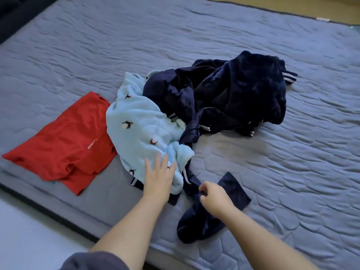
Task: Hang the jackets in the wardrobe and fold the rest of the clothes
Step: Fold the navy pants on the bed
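I take the light blue fleece [140, 129], the one printed with small dark birds, as my reference on the quilted mattress [292, 182]. To the left of it, touching its edge, I see a red T-shirt [64, 145] lying flat, with small white letters on it. On the near end of the fleece the left hand [158, 178] rests palm down, with the fingers straight and a little spread, gripping nothing. Just to the right of that near end, the right hand [212, 197] has its fingers curled and pinches a navy cloth [196, 227], which lies crumpled toward the near mattress edge. A thin navy strip runs from this cloth up along the right side of the fleece. I cannot tell for sure if it belongs to the same garment as the pile. To the right of the fleece and behind it, partly overlapping it, sits a navy pile [233, 94] of crumpled clothes with white-striped cuffs.
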Available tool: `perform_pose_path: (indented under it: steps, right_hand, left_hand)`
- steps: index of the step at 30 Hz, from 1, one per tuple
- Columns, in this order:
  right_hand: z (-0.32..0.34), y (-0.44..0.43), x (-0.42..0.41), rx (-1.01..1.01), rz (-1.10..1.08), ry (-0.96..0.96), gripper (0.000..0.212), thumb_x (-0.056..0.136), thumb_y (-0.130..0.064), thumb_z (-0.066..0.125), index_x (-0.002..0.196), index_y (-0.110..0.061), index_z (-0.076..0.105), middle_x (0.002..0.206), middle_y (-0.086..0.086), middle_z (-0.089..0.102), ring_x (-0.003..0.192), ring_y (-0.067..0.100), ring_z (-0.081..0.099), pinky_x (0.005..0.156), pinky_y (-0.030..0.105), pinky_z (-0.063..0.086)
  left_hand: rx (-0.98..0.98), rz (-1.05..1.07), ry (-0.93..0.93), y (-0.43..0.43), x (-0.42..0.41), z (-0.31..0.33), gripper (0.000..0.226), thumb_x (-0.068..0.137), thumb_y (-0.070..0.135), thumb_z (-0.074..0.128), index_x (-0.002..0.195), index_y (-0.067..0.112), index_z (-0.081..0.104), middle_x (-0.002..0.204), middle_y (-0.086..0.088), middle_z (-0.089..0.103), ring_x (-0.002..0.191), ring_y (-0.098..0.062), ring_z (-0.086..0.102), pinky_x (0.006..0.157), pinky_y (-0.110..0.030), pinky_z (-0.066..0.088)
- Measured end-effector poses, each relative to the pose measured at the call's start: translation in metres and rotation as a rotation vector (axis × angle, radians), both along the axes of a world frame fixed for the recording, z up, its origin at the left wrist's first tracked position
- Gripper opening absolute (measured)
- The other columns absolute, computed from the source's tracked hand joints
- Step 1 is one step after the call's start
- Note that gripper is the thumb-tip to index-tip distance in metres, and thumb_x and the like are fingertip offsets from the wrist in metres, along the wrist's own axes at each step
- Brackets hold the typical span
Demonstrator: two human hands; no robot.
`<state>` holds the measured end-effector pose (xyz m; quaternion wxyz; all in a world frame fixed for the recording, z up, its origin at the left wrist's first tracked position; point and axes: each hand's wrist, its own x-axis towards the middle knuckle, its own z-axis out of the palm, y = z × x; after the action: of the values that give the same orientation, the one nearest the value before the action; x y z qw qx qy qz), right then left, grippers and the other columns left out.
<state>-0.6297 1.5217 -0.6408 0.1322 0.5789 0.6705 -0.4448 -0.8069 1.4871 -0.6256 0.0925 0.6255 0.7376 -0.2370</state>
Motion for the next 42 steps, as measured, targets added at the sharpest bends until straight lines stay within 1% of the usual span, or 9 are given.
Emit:
perform_pose_path:
  steps: [4, 11, 15, 20, 27, 31, 35, 38, 42]
  right_hand:
    - [-0.025, 0.005, -0.007, 0.032, 0.065, -0.042, 0.053, 0.087, -0.019, 0.051, 0.139, -0.025, 0.039, 0.138, 0.001, 0.043, 0.124, 0.023, 0.044, 0.096, 0.035, 0.044]
    - [-0.036, -0.006, 0.006, -0.130, 0.115, -0.104, 0.050, 0.087, -0.021, 0.051, 0.135, -0.024, 0.039, 0.128, 0.007, 0.053, 0.115, 0.025, 0.052, 0.091, 0.034, 0.046]
    - [-0.031, -0.009, 0.012, -0.104, 0.126, -0.164, 0.019, 0.086, -0.012, 0.045, 0.096, -0.017, 0.061, 0.104, 0.007, 0.064, 0.092, 0.026, 0.061, 0.073, 0.029, 0.048]
    - [-0.036, -0.009, 0.027, 0.097, 0.134, -0.195, 0.031, 0.089, -0.020, 0.049, 0.120, -0.020, 0.050, 0.126, 0.003, 0.046, 0.115, 0.024, 0.047, 0.092, 0.035, 0.043]
    - [-0.059, -0.021, 0.025, 0.033, 0.280, -0.150, 0.049, 0.085, -0.022, 0.057, 0.130, -0.021, 0.038, 0.131, 0.005, 0.038, 0.112, 0.029, 0.050, 0.079, 0.035, 0.047]
    - [-0.074, -0.020, 0.048, 0.072, 0.274, -0.283, 0.022, 0.091, -0.018, 0.045, 0.112, -0.012, 0.046, 0.118, 0.009, 0.054, 0.107, 0.029, 0.056, 0.076, 0.033, 0.043]
    - [-0.083, -0.022, 0.082, 0.013, 0.149, -0.320, 0.009, 0.088, -0.021, 0.046, 0.094, -0.015, 0.050, 0.114, 0.008, 0.058, 0.108, 0.028, 0.056, 0.072, 0.029, 0.040]
    - [-0.086, -0.019, 0.100, -0.058, -0.133, -0.246, 0.014, 0.088, -0.023, 0.049, 0.075, -0.019, 0.047, 0.104, 0.011, 0.065, 0.102, 0.030, 0.058, 0.075, 0.029, 0.042]
    - [-0.078, -0.002, 0.096, -0.332, -0.964, 0.306, 0.038, 0.092, -0.039, 0.053, 0.107, -0.006, 0.063, 0.096, 0.007, 0.066, 0.091, 0.020, 0.060, 0.088, 0.031, 0.047]
  left_hand:
    - [-0.114, 0.011, 0.066, -0.002, -0.019, -0.025, 0.028, 0.087, 0.014, 0.053, 0.114, 0.021, 0.051, 0.113, -0.001, 0.055, 0.107, -0.023, 0.054, 0.096, -0.038, 0.033]
    - [-0.283, 0.167, -0.182, -0.023, -0.046, -0.033, 0.032, 0.086, 0.016, 0.043, 0.117, 0.016, 0.048, 0.114, -0.004, 0.062, 0.103, -0.025, 0.059, 0.068, -0.029, 0.037]
    - [-0.582, 0.218, -0.065, -0.024, -0.051, -0.029, 0.040, 0.086, 0.023, 0.050, 0.126, 0.020, 0.053, 0.129, -0.003, 0.057, 0.117, -0.023, 0.055, 0.086, -0.034, 0.044]
    - [-1.209, 0.161, 0.406, -0.020, -0.048, -0.029, 0.047, 0.098, 0.038, 0.038, 0.142, 0.024, 0.043, 0.145, 0.003, 0.044, 0.136, -0.023, 0.037, 0.112, -0.050, 0.027]
    - [-0.026, 0.082, -0.366, 0.014, 0.024, -0.039, 0.044, 0.087, 0.037, 0.055, 0.125, 0.020, 0.041, 0.123, -0.005, 0.050, 0.112, -0.027, 0.052, 0.080, -0.037, 0.045]
    - [-0.075, 0.508, -0.715, 0.041, 0.051, -0.055, 0.091, 0.083, 0.041, 0.067, 0.150, 0.029, 0.007, 0.143, -0.011, 0.030, 0.126, -0.033, 0.042, 0.098, -0.043, 0.042]
    - [0.096, 0.766, -0.885, 0.058, 0.071, -0.075, 0.028, 0.083, 0.006, 0.051, 0.107, 0.021, 0.049, 0.114, -0.008, 0.056, 0.097, -0.027, 0.055, 0.081, -0.033, 0.048]
    - [-0.017, 0.613, -0.938, 0.045, 0.090, -0.079, 0.028, 0.079, -0.001, 0.042, 0.089, 0.018, 0.060, 0.092, -0.004, 0.058, 0.089, -0.024, 0.056, 0.067, -0.025, 0.040]
    - [-0.454, 0.196, -1.101, -0.019, 0.132, -0.066, 0.041, 0.074, -0.006, 0.038, 0.094, 0.015, 0.067, 0.091, -0.006, 0.063, 0.083, -0.016, 0.054, 0.062, -0.023, 0.041]
